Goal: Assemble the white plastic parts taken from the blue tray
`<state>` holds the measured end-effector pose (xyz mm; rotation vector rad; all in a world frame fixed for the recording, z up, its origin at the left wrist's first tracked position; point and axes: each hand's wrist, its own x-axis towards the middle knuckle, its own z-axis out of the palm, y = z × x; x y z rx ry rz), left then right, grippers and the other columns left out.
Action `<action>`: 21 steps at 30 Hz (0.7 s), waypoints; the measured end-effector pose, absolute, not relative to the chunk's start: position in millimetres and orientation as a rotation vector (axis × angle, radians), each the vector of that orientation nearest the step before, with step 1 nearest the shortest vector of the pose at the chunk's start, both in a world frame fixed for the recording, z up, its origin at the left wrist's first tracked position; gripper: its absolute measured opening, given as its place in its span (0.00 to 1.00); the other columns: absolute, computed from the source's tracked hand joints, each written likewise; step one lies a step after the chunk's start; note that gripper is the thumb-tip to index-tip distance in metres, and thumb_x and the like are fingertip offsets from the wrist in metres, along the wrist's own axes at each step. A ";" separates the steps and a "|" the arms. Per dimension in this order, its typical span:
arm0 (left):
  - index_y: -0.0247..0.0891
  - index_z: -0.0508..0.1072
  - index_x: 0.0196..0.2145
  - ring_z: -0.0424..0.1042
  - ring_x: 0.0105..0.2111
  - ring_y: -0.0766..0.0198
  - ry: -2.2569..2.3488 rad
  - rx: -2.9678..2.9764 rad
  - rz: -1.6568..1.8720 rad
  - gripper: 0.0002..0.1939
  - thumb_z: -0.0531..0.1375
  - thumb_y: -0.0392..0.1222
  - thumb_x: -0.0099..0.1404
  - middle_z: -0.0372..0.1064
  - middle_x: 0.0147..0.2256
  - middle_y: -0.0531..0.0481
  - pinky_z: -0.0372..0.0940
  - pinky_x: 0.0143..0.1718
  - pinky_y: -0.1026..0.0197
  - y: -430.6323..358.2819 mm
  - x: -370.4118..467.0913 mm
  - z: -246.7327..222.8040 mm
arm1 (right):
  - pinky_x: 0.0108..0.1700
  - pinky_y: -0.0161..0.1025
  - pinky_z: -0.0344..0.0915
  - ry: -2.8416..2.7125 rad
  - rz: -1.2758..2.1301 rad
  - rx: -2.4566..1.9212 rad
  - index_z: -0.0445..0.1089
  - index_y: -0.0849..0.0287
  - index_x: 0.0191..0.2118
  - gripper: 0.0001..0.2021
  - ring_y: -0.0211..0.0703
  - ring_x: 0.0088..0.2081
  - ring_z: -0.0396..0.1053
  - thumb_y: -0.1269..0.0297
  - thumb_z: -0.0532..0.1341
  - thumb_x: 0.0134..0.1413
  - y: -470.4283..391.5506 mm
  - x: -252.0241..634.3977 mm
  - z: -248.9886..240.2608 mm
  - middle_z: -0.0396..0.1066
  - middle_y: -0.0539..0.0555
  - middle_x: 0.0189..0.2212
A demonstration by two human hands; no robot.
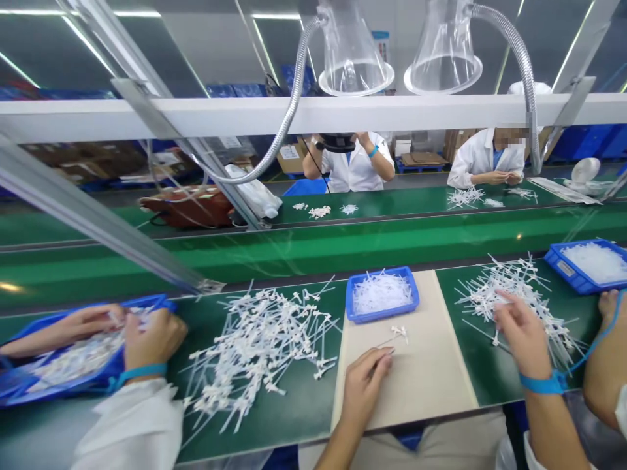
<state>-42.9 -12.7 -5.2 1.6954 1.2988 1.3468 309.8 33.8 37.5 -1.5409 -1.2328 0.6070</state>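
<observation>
My left hand (pixel 365 382) is closed in a pinch over the beige mat (pixel 416 385). A thin dark tip shows at its fingertips, too small to name. Just beyond, small white winged parts (pixel 399 331) lie on the mat, with a thin stem running back towards my fingers. My right hand (pixel 522 323), with a blue wristband (pixel 543 383), reaches over the right-hand pile of white-ended tubes (pixel 524 287). Its fingers are stretched out and slightly apart, with nothing visibly held. A blue tray (pixel 349 307) of short clear tubes stands at the mat's far edge.
A larger pile of white-ended tubes (pixel 264 346) lies left of the mat. Further left, a co-worker's hands (pixel 154 336) are over a blue bin (pixel 161 302). At right are another blue tray (pixel 571 274) and a co-worker's arm (pixel 602 365). Two clear hoods (pixel 357 52) hang overhead.
</observation>
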 end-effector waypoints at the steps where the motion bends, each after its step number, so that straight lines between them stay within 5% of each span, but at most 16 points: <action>1: 0.39 0.85 0.40 0.79 0.29 0.60 1.313 1.680 1.340 0.16 0.60 0.50 0.76 0.79 0.29 0.48 0.73 0.32 0.63 -13.0 -38.7 -4.5 | 0.30 0.37 0.68 -1.260 0.828 -1.470 0.75 0.58 0.62 0.29 0.42 0.28 0.70 0.43 0.65 0.64 27.5 284.9 33.1 0.75 0.52 0.30; 6: 0.41 0.84 0.39 0.80 0.32 0.57 1.306 1.737 1.222 0.16 0.59 0.49 0.77 0.82 0.33 0.46 0.73 0.36 0.59 -17.3 -12.9 -3.4 | 0.27 0.36 0.63 -1.300 1.516 -1.109 0.83 0.56 0.52 0.25 0.38 0.25 0.66 0.42 0.71 0.58 8.8 178.1 0.3 0.75 0.52 0.30; 11: 0.42 0.84 0.42 0.81 0.36 0.56 1.290 1.825 1.091 0.15 0.58 0.48 0.78 0.83 0.36 0.45 0.74 0.40 0.58 -19.9 -12.1 -3.9 | 0.25 0.37 0.62 -1.216 1.526 -1.057 0.85 0.57 0.39 0.23 0.40 0.25 0.67 0.40 0.72 0.56 8.6 161.7 -19.1 0.75 0.52 0.26; 21: 0.43 0.77 0.60 0.76 0.58 0.50 1.405 2.139 0.932 0.18 0.60 0.39 0.75 0.78 0.57 0.41 0.71 0.61 0.47 38.8 -49.8 -19.7 | 0.30 0.41 0.69 -1.043 1.418 -1.148 0.82 0.59 0.38 0.21 0.43 0.25 0.72 0.44 0.76 0.51 20.1 184.1 -18.9 0.78 0.53 0.24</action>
